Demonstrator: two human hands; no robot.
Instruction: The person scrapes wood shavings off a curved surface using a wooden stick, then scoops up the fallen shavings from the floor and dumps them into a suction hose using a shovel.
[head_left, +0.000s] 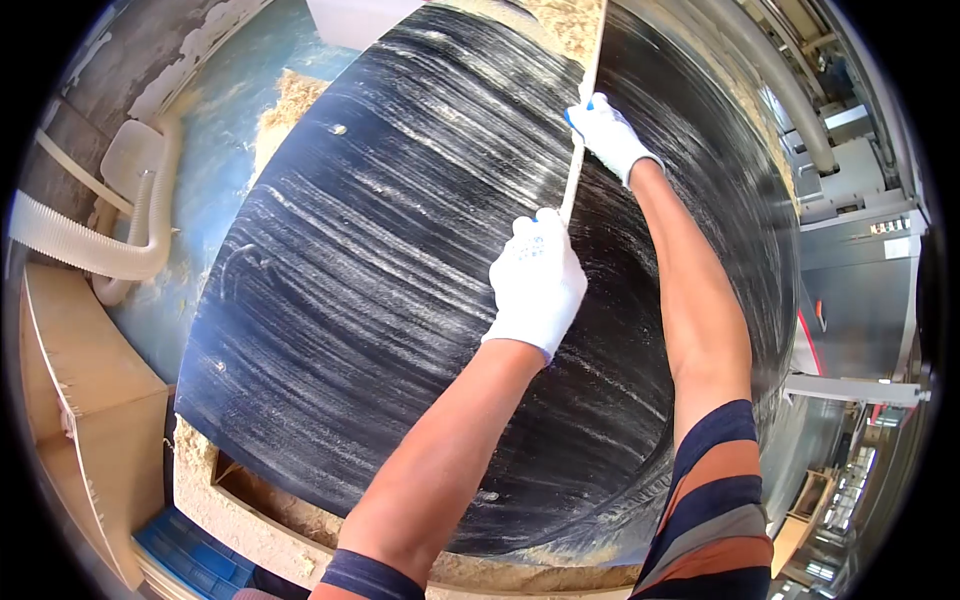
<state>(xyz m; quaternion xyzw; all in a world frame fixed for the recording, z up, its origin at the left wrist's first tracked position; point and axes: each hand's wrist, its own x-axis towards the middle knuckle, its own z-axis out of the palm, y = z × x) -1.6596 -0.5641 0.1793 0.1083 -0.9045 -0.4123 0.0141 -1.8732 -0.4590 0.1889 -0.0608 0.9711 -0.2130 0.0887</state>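
A long, thin, pale strip [574, 182], which looks like wood, lies across a broad black panel [400, 260] streaked with fine sawdust. My left hand [538, 275], in a white knitted glove, is closed around its near end. Farther along the strip, my right hand [612, 138], in a white glove with blue at the fingertips, grips it as well. Beyond my right hand the strip runs on to the top edge of the view. A heap of sawdust [572, 25] lies at the panel's far end, against the strip.
Sawdust [287, 108] also lies on the blue floor [225, 130] to the left. A ribbed white hose [90, 240] curls beside a pale plastic container [132, 158]. Near left stand a wooden box [100, 390] and a blue crate [195, 555]. Metal machinery [850, 270] lines the right.
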